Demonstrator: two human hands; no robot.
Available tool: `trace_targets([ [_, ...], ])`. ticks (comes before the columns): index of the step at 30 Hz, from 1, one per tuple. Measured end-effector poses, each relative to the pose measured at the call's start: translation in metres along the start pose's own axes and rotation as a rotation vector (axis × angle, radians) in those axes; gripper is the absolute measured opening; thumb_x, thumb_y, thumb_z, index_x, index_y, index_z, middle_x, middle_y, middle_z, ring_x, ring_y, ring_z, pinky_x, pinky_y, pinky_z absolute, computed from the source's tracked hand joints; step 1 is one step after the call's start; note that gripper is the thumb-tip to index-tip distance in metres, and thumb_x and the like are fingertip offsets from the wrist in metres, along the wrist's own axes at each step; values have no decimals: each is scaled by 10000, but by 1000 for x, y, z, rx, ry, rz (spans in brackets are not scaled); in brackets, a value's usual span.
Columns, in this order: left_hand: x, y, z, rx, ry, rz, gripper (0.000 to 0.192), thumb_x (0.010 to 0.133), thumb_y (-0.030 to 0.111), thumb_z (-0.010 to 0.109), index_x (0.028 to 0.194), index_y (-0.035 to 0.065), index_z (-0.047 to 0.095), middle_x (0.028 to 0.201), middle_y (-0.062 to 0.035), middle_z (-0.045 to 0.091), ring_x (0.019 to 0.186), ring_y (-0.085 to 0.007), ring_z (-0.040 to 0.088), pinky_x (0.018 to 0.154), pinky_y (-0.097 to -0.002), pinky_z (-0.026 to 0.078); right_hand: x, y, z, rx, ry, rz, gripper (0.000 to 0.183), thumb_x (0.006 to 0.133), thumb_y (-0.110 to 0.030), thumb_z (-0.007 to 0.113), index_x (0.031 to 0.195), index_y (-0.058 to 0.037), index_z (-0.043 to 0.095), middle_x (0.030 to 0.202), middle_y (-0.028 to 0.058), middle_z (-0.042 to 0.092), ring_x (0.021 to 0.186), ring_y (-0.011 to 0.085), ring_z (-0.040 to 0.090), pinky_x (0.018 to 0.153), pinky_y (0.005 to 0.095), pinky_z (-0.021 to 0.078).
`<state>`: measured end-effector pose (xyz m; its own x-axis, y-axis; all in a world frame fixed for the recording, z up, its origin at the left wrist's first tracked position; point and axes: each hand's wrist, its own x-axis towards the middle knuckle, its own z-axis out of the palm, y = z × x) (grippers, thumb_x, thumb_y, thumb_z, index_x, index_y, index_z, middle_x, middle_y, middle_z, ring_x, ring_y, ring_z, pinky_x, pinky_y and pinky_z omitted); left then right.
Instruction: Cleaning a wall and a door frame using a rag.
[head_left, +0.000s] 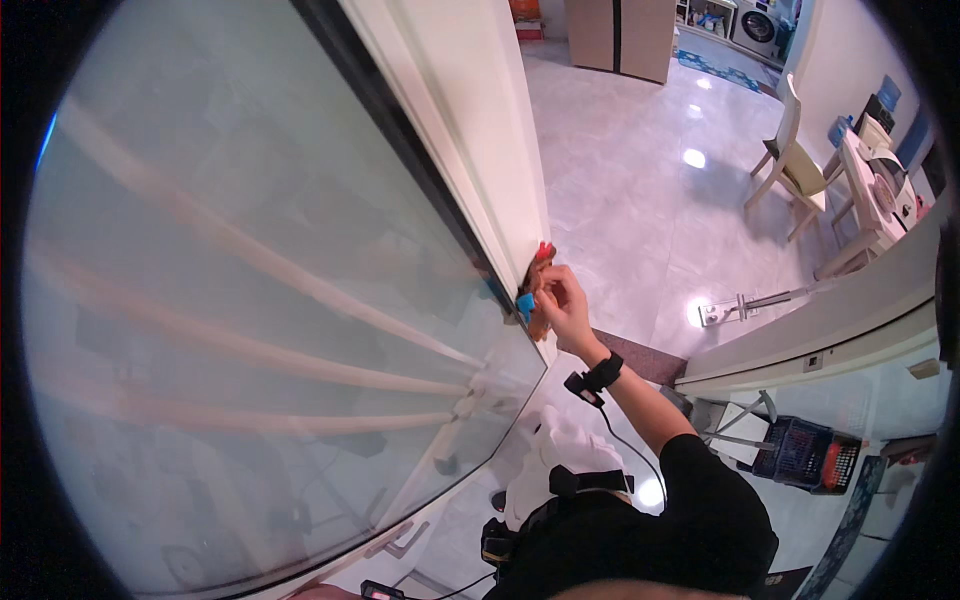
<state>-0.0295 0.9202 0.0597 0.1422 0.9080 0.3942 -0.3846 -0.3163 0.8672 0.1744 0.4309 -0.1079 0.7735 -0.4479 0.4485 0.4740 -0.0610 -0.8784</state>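
My right hand (564, 304) is at the edge of a white-framed door. Its thumb and fingers pinch a small brown ornament (537, 279) with a red tip and a bright blue part. The ornament rests against the white door frame (495, 180), beside a large glass panel (247, 300) with a black border. My fingers cover part of it, so its exact kind is unclear. A strap with a small cabled device (592, 381) circles my right wrist. Only a sliver of my left hand (322, 593) shows at the bottom edge, fingers hidden.
A metal pull handle (409, 538) sits low on the left. Beyond the doorway are a refrigerator (619, 37), a chair (795, 165) and a table (862, 187). Dark plastic baskets (806, 454) stand at right, near a stone threshold (637, 356).
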Motion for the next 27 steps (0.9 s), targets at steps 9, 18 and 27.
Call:
trace_targets([
  [9, -12, 17, 10, 59, -10, 15, 759, 894, 578, 286, 1422, 67, 94, 1478, -122, 99, 1338, -273, 149, 1098, -374, 104, -79, 155, -30, -255, 8, 454, 172, 784, 2, 576, 944, -38, 526, 847, 57, 584, 783, 141, 586, 740, 273, 495],
  [18, -12, 7, 8, 44, 61, 32, 653, 924, 508, 291, 1377, 42, 242, 1400, -173, 286, 1257, -281, 317, 1048, -392, 235, -93, 178, -25, -585, 48, 520, 197, 696, -30, 563, 890, -61, 565, 807, 159, 617, 761, 312, 611, 667, 367, 477],
  [27, -5, -4, 7, 40, 28, 35, 637, 922, 500, 299, 1355, 36, 253, 1375, -172, 298, 1234, -279, 325, 1030, -392, 244, -27, 80, -26, -68, -58, 358, 109, 791, 32, 542, 887, -19, 537, 773, 53, 598, 743, 110, 597, 695, 265, 499],
])
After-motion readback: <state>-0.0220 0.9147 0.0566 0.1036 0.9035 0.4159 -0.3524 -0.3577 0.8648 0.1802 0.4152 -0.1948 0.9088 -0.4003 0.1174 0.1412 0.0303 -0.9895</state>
